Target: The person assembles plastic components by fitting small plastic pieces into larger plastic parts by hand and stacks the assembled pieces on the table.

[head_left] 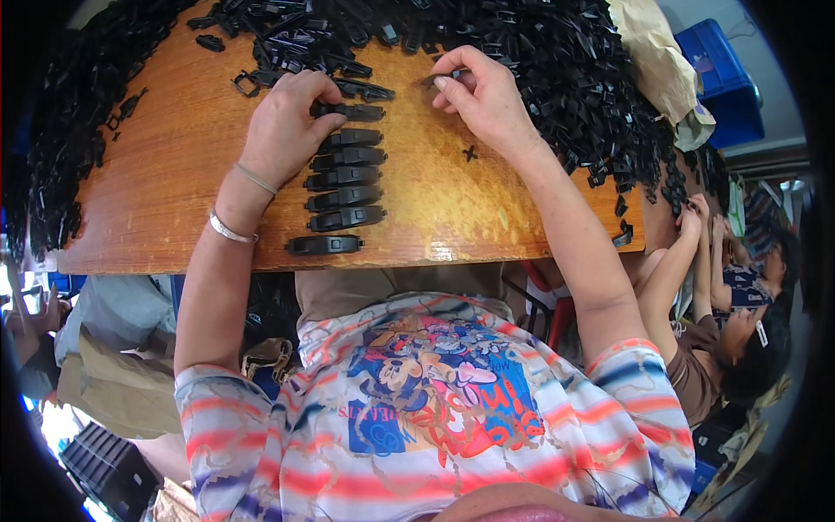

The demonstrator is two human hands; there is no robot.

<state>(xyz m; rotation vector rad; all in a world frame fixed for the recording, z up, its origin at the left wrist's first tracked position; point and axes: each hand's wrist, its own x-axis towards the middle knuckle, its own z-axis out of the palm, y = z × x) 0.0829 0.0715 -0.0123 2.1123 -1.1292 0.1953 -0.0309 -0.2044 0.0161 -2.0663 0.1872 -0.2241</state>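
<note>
My left hand (294,117) pinches one end of a black plastic part (358,112) at the far end of a column on the wooden table. Below it lie several similar long black parts (346,178), side by side and running down to the table's near edge. To the right, my right hand (483,94) is closed in a pinch on a small dark piece (429,82), mostly hidden by the fingers. A small black cross-shaped piece (470,154) rests on the wood below that hand. Another black part (365,90) lies just beyond my left hand.
Large heaps of black plastic parts (557,78) cover the table's far side and right. Another heap (83,113) lines the left edge. A brown paper bag (665,65) and blue crate (718,78) stand at the far right. Other people (722,296) sit along the right.
</note>
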